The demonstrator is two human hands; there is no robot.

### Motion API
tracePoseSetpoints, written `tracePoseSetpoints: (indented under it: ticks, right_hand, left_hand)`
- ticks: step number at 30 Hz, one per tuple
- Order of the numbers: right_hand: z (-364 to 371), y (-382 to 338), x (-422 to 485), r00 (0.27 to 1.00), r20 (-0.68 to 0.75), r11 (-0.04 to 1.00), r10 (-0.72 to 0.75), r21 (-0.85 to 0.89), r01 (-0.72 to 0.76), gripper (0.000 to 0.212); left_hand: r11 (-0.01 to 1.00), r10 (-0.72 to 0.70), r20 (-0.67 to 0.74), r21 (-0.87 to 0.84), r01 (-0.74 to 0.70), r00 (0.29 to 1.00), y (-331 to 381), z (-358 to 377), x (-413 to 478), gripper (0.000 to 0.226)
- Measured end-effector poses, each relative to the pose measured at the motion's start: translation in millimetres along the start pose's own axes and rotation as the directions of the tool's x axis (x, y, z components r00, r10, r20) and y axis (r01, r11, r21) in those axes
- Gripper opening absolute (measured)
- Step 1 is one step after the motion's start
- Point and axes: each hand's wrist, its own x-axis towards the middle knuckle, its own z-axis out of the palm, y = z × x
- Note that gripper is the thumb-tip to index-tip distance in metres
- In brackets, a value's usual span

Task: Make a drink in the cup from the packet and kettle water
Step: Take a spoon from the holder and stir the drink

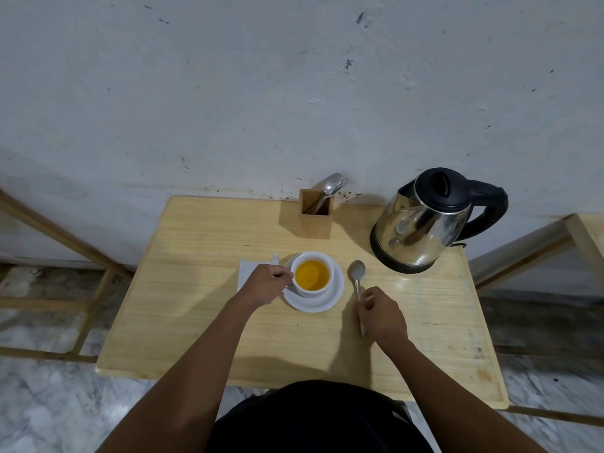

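A pale, scuffed wall (pixel 261 93) fills the view toward twelve o'clock; a light wooden table (pixel 202 322) stands against it; grey-white marbled floor (pixel 49 403) at seven o'clock; wooden frames (pixel 65 237) at nine and three o'clock.

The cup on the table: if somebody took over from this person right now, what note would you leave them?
Left hand: at the handle of the cup, which sits on its saucer holding yellow drink.
Right hand: holding a spoon beside the saucer, bowl resting on the table.
Kettle: upright, back right, lid shut.
Packet: lying behind the left hand.
Done: water poured, drink coloured.
Left: probably only to release the spoon.
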Motion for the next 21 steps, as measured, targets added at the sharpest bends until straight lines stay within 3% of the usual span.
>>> tracePoseSetpoints:
  ticks: [13, 21]
  right_hand:
    - [4.8, 0.2, 3.5, 1.000, -0.002, 0.999, 0.022, 0.047, -0.021, 0.004]
    - [1.9, -5.6, 3.2, 0.999, -0.007, 0.997, 0.040, 0.067, -0.040, 0.006]
  left_hand:
    - [1.000, -0.004, -0.009, 0.005, 0.004, 1.000, 5.2, 0.1, -3.8, 0.011]
    - [1.000, -0.011, -0.012, 0.025, 0.011, 1.000, 6.0, 2.9, -6.1, 0.025]
